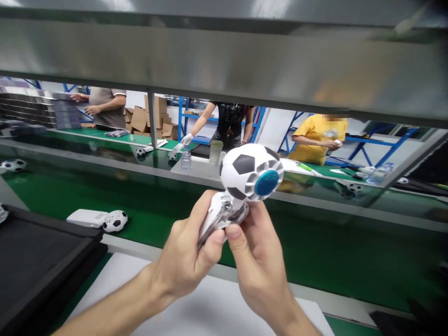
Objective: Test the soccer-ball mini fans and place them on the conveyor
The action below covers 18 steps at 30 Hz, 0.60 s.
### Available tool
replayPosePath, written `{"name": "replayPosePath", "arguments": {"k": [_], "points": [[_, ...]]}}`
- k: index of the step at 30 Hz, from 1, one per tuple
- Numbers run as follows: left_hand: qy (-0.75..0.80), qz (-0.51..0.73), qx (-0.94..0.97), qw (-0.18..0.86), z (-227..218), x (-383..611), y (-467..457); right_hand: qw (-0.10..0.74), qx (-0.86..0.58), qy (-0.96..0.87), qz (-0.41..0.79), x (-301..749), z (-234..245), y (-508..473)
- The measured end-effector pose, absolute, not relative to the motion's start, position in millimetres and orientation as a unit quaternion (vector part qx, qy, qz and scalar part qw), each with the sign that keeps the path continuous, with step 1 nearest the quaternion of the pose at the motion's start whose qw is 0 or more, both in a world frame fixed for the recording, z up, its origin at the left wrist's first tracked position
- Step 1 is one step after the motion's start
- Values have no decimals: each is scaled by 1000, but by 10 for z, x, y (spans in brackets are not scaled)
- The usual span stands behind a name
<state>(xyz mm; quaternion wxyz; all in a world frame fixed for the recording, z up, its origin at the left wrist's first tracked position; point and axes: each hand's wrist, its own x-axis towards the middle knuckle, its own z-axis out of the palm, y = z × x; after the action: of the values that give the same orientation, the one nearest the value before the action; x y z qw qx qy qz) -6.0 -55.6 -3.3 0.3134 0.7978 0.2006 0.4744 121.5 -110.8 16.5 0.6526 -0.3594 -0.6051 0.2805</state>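
Holding soccer-ball fan (247, 171), base (219, 218) between left hand (182, 247) and right hand (255, 256)

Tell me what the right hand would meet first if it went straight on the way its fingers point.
Probably the football-patterned fan head, just above the right hand, which grips the white fan handle. Depth is hard to judge from this view.

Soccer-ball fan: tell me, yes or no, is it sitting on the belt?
No, the soccer-ball fan is held up in the left hand and right hand, above the green belt.
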Motion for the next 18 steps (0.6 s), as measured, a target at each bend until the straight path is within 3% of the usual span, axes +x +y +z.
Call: {"name": "replayPosePath", "arguments": {"k": [9, 18], "points": [[168, 475, 753, 422, -1, -50, -515, 593, -336, -624, 382, 1380, 246, -1111], [200, 460, 705, 501, 95, -23, -603, 593, -358, -609, 386, 1332, 238, -1121]]}}
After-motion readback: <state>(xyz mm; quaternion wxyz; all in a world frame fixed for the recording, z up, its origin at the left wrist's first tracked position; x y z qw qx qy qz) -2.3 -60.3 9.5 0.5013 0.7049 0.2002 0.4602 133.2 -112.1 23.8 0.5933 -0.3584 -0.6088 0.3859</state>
